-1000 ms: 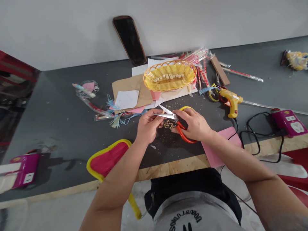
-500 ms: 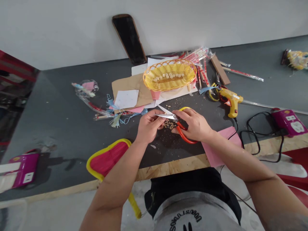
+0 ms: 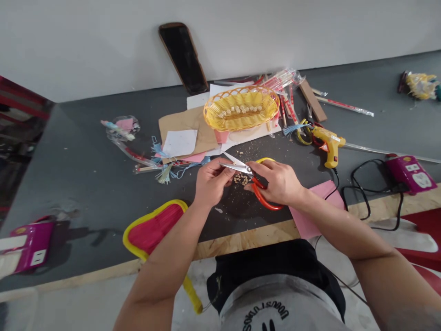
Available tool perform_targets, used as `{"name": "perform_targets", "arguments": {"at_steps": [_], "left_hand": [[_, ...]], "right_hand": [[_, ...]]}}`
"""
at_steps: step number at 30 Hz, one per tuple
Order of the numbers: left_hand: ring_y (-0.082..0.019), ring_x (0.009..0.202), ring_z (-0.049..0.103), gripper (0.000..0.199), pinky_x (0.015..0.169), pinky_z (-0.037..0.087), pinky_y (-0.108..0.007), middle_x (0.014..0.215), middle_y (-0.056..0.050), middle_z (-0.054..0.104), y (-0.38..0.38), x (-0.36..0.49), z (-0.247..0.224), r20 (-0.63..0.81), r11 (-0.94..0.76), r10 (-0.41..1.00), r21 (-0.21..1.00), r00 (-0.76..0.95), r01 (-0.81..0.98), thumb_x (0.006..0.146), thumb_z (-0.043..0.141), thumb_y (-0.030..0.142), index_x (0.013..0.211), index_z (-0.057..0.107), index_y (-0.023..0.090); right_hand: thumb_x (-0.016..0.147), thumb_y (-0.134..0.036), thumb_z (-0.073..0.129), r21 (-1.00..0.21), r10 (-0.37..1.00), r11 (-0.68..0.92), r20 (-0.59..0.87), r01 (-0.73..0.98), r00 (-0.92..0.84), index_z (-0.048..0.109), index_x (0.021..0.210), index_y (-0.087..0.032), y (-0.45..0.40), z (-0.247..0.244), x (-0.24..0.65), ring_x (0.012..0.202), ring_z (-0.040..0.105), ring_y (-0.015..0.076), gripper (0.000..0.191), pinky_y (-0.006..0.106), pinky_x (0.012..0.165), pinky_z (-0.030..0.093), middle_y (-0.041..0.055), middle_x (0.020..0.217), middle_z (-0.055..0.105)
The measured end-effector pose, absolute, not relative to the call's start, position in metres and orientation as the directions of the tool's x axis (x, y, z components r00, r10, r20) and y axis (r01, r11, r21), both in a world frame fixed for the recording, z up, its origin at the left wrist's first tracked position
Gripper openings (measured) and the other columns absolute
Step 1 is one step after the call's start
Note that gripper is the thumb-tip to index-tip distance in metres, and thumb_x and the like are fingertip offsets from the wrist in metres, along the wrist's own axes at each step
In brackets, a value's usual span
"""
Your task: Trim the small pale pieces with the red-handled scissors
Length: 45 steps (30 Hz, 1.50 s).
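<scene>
My right hand (image 3: pixel 279 180) grips scissors (image 3: pixel 247 169) by their red and yellow handles, the blades parted and pointing left. My left hand (image 3: pixel 212 180) is closed in a pinch at the blades; what its fingers hold is too small to make out. Small beige bits (image 3: pixel 242 179) lie in a little heap on the dark table just beneath the scissors, with crumbs scattered round them. Beyond the hands stands a yellow woven basket (image 3: pixel 241 123) with a row of small pale pieces inside.
A yellow glue gun (image 3: pixel 329 143) with a black cord lies at right, near a purple power box (image 3: pixel 411 174). Pink paper (image 3: pixel 317 209) is under my right forearm. A red and yellow fan-shaped item (image 3: pixel 155 225) lies by my left forearm. A phone (image 3: pixel 184 57) leans on the wall.
The scissor blades seem slightly wider apart than before. Both hands stay in nearly the same place; the whole view has shifted a little.
</scene>
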State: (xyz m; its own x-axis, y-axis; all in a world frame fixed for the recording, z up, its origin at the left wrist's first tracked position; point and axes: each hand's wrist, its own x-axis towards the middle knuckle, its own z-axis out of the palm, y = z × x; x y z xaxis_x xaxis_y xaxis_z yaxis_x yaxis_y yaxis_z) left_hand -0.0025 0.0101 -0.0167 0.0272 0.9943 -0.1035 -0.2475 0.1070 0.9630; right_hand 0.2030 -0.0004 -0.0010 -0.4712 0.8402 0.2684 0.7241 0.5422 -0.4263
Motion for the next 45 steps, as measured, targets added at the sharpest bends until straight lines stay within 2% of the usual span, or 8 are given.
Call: {"name": "perform_targets", "arguments": {"at_steps": [7,14,19,23,27,33,42,45], "left_hand": [[-0.005,0.042,0.043,0.031,0.038,0.030,-0.015,0.049,0.004,0.053,0.0122,-0.0033,-0.0181,-0.071,0.071,0.997,0.965,0.010,-0.252,0.064,0.091,0.043,0.074,0.074,0.019],[-0.006,0.041,0.041,0.022,0.040,0.028,-0.018,0.049,0.003,0.055,0.0114,-0.0075,-0.0196,-0.092,0.104,0.992,0.982,0.082,-0.158,0.068,0.087,0.036,0.072,0.075,0.018],[-0.006,0.041,0.043,0.021,0.040,0.030,-0.019,0.051,0.002,0.059,0.0103,-0.0061,-0.0162,-0.129,0.139,0.989,0.978,0.072,-0.156,0.064,0.087,0.032,0.069,0.074,0.017],[-0.006,0.041,0.043,0.024,0.039,0.029,-0.018,0.054,0.000,0.063,0.0092,-0.0030,-0.0139,-0.129,0.138,0.990,0.973,0.063,-0.186,0.062,0.088,0.035,0.069,0.074,0.017],[-0.006,0.039,0.041,0.031,0.038,0.028,-0.018,0.050,0.002,0.059,0.0090,-0.0008,-0.0143,-0.114,0.123,0.992,0.968,0.052,-0.217,0.060,0.091,0.041,0.070,0.073,0.017],[-0.005,0.039,0.038,0.034,0.038,0.026,-0.018,0.048,0.005,0.050,0.0095,0.0005,-0.0148,-0.099,0.107,0.994,0.970,0.048,-0.217,0.063,0.091,0.044,0.072,0.072,0.018],[-0.007,0.043,0.045,0.022,0.041,0.031,-0.019,0.051,0.003,0.056,0.0098,-0.0027,-0.0204,-0.075,0.080,0.996,0.989,0.045,-0.120,0.071,0.084,0.037,0.075,0.073,0.018],[-0.007,0.043,0.045,0.019,0.042,0.031,-0.019,0.051,0.003,0.057,0.0088,-0.0028,-0.0183,-0.095,0.100,0.994,0.990,0.057,-0.100,0.070,0.084,0.034,0.073,0.073,0.018]], "right_hand": [[0.092,-0.056,0.062,-0.472,0.841,0.539,0.261,0.698,-0.473,0.063,0.133,-0.018,0.0029,-0.0033,0.2019,0.094,0.070,0.0247,0.056,0.033,0.078,0.055,0.0119,0.109,0.073],[0.090,-0.057,0.063,-0.468,0.800,0.599,0.323,0.649,-0.506,0.064,0.132,-0.014,0.0056,-0.0052,0.2047,0.102,0.066,0.0289,0.060,0.043,0.092,0.056,0.0158,0.112,0.069],[0.092,-0.056,0.062,-0.479,0.802,0.597,0.316,0.644,-0.508,0.064,0.132,-0.014,0.0031,-0.0063,0.2048,0.100,0.067,0.0275,0.059,0.040,0.090,0.056,0.0157,0.110,0.069],[0.092,-0.056,0.062,-0.435,0.817,0.577,0.298,0.692,-0.494,0.063,0.135,-0.017,-0.0006,-0.0046,0.2042,0.098,0.068,0.0270,0.058,0.038,0.085,0.057,0.0147,0.110,0.070],[0.092,-0.055,0.062,-0.413,0.824,0.566,0.279,0.713,-0.493,0.064,0.133,-0.017,-0.0012,-0.0029,0.2045,0.095,0.069,0.0265,0.056,0.036,0.080,0.057,0.0143,0.108,0.071],[0.092,-0.056,0.061,-0.460,0.838,0.545,0.264,0.701,-0.478,0.064,0.133,-0.017,0.0027,-0.0045,0.2039,0.097,0.069,0.0255,0.057,0.035,0.080,0.056,0.0129,0.108,0.072],[0.089,-0.060,0.063,-0.446,0.810,0.586,0.322,0.677,-0.489,0.063,0.133,-0.014,0.0060,-0.0072,0.2041,0.103,0.064,0.0301,0.063,0.046,0.093,0.054,0.0157,0.109,0.067],[0.089,-0.061,0.062,-0.458,0.799,0.602,0.331,0.655,-0.503,0.063,0.132,-0.015,0.0069,-0.0079,0.2048,0.103,0.063,0.0298,0.062,0.047,0.092,0.054,0.0152,0.109,0.066]]}}
